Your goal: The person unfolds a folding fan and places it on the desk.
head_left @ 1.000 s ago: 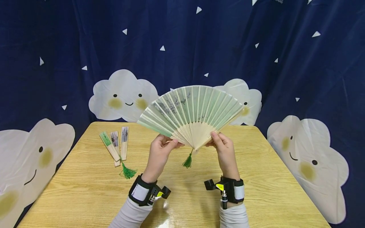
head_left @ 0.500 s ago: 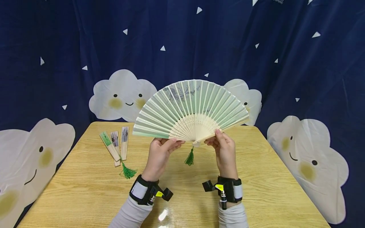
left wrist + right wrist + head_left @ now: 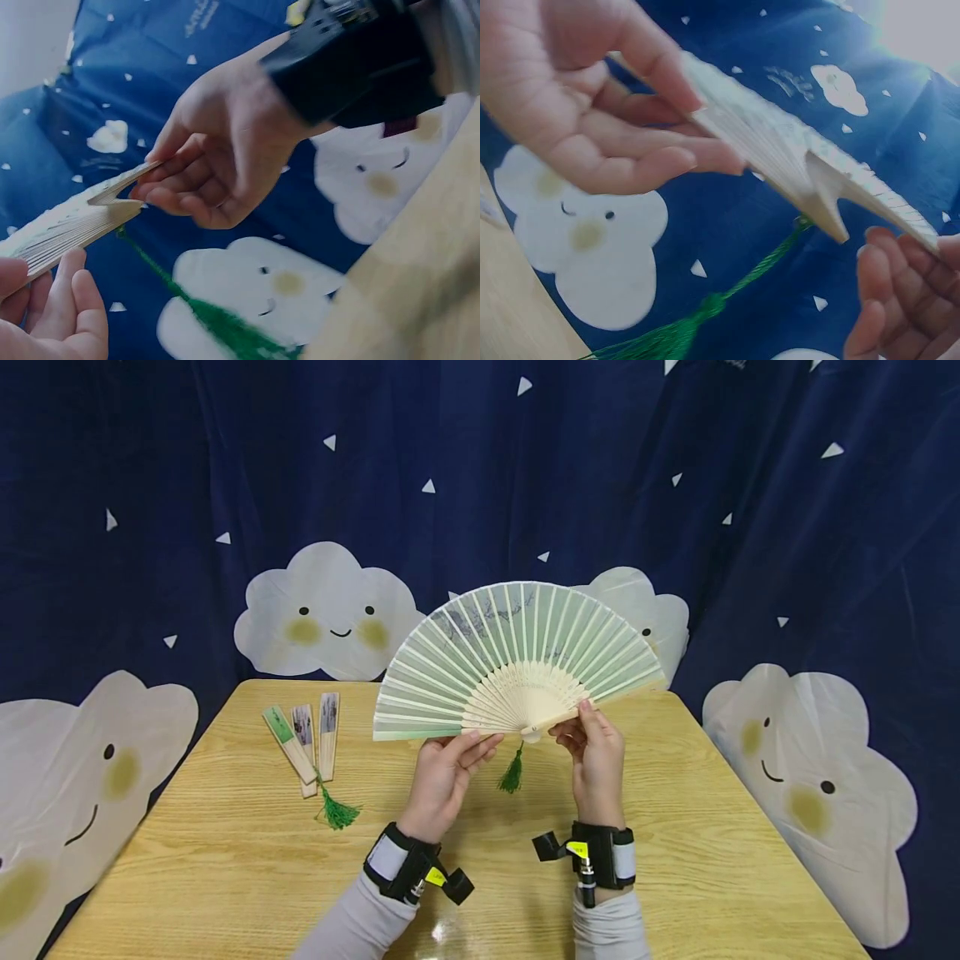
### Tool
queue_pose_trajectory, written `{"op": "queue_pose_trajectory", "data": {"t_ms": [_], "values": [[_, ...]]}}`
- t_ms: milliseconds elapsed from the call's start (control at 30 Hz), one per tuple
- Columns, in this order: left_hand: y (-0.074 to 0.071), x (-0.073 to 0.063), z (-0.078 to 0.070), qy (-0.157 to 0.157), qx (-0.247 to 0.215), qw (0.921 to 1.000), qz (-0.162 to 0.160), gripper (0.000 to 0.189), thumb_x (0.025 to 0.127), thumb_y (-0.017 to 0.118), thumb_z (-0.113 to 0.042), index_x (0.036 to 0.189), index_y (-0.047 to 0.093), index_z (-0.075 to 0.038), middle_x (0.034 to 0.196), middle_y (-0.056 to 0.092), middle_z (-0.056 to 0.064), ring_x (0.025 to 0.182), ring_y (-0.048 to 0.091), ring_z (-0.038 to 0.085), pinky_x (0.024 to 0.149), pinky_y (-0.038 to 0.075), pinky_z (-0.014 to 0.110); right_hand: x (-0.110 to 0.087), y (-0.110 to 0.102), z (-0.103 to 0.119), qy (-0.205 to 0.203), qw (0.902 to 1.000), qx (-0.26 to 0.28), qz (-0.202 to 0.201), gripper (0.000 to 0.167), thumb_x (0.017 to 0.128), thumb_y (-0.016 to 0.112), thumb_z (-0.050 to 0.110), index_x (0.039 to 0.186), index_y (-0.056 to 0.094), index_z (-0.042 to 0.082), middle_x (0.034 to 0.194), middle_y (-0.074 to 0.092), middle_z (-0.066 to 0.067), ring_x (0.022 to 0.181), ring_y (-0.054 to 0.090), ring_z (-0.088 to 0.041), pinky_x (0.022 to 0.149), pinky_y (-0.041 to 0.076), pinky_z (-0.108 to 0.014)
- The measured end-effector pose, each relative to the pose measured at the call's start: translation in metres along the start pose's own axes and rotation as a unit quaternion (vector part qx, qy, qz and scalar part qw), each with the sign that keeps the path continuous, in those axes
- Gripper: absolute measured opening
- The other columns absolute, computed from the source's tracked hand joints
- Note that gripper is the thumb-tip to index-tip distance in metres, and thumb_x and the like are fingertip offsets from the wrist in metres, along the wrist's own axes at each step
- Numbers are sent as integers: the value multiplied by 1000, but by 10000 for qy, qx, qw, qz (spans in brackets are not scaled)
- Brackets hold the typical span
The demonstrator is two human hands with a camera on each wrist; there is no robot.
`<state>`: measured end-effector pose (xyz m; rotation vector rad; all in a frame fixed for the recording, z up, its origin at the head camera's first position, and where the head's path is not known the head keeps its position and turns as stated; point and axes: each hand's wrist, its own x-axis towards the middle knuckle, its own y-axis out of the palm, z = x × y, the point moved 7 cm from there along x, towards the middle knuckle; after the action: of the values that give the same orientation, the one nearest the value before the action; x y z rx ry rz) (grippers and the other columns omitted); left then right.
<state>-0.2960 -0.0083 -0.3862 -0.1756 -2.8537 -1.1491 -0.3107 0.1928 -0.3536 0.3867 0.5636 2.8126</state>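
Observation:
A green folding fan [image 3: 487,652] with a painted branch pattern is spread wide and held up above the table. My left hand [image 3: 442,785] pinches its left outer rib, thumb on top and fingers beneath. With my right hand [image 3: 600,760] I pinch the right outer rib near the pivot. A green tassel [image 3: 512,772] hangs from the pivot end. Both hands also show on the fan's ribs [image 3: 67,232] in the left wrist view. In the right wrist view the tassel [image 3: 697,322] dangles below the fan.
Several folded fans [image 3: 288,743] lie on the left of the wooden table [image 3: 225,877], with a green tassel [image 3: 337,812] beside them. Behind hangs a dark blue curtain [image 3: 480,460] printed with white clouds and triangles.
The fan has spread wider since a second ago, its left edge swinging down. In the last half second both hands and the fan have shifted to the right and slightly down.

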Motion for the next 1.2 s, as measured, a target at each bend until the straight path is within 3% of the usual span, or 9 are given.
{"op": "queue_pose_trajectory", "data": {"t_ms": [100,300,500,600,867,1000,1200], "values": [[-1,2,17,-234,-167,9995,-93,6,96,55,-3,99,57,1,94,72,8,96,73,18,91,55,33,6,-12,-4,275,9993,-238,-80,29,100,54,30,80,67,13,66,68,2,61,65,-11,59,50,-21],[-3,4,48,-647,-248,9974,-183,23,99,49,-10,119,45,2,114,58,8,100,71,20,96,53,34,15,-41,-15,840,9925,-851,-236,32,100,54,31,74,67,17,65,69,5,62,66,-10,59,51,-20],[-17,8,81,-1002,38,9938,-483,11,98,50,-10,105,48,-2,103,64,8,94,71,17,89,54,31,21,-82,-28,1422,9812,-1244,-380,29,100,54,32,77,68,20,64,69,8,60,67,-6,57,50,-16],[-27,9,93,-1155,262,9907,-666,11,96,51,-8,105,51,-1,96,68,7,92,71,14,87,54,29,23,-107,-33,1641,9728,-1537,-554,29,100,54,33,77,68,21,64,69,8,61,67,-6,55,49,-16],[-46,9,111,-1568,706,9803,-975,22,95,52,-10,114,46,2,110,65,15,98,70,17,90,55,31,24,-155,-52,2149,9564,-1819,-773,30,100,53,33,80,69,19,65,71,8,63,69,-5,56,51,-18],[-56,9,116,-1705,773,9749,-1205,20,95,51,-10,111,44,-1,112,63,15,97,71,20,89,56,32,21,-168,-67,2504,9527,-1518,-814,29,100,54,34,83,70,16,68,73,4,65,70,-7,56,54,-19],[-64,10,119,-1773,807,9730,-1241,19,96,48,-9,113,44,0,106,59,13,100,71,24,83,57,30,18,-178,-82,2819,9485,-1173,-846,31,101,52,31,83,70,13,69,74,-1,65,72,-10,58,57,-22]]}}
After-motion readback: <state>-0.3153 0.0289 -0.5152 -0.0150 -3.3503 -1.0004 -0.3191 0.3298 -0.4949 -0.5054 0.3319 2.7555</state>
